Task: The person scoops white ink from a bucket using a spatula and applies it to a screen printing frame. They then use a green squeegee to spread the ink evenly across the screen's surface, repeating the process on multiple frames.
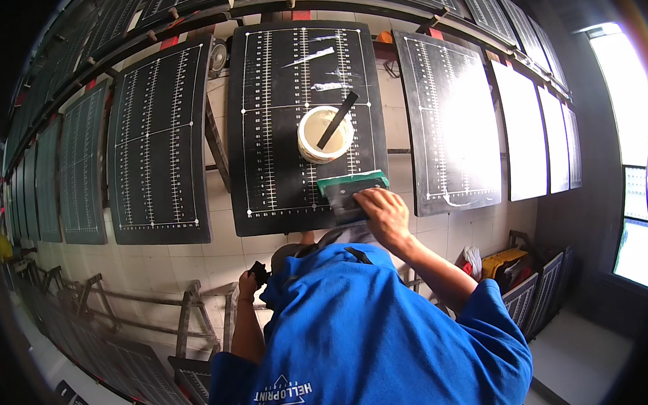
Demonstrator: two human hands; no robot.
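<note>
In front of me lies a black board point(287, 176) printed with white ruler-like scales, lines and dots. My right hand point(386, 216) is closed on a dark, flat squeegee point(347, 205) with a green edge, over the board's near right part. Beyond it, a white round tub point(324, 157) of pale paste stands on the board, and a black flat stick point(337, 121) leans in it. White smears point(326, 87) mark the board's far part. Down at my left side, my left hand point(247, 285) grips a crumpled black cloth-like thing point(258, 272), away from the board.
Similar printed boards point(158, 147) stand in a row to the left, and more point(442, 120) to the right, some glaring with light. Behind them run dark metal rails point(274, 3). A small fan point(219, 57) sits between boards. Metal trestles point(185, 307) and a yellow crate point(503, 262) are nearer.
</note>
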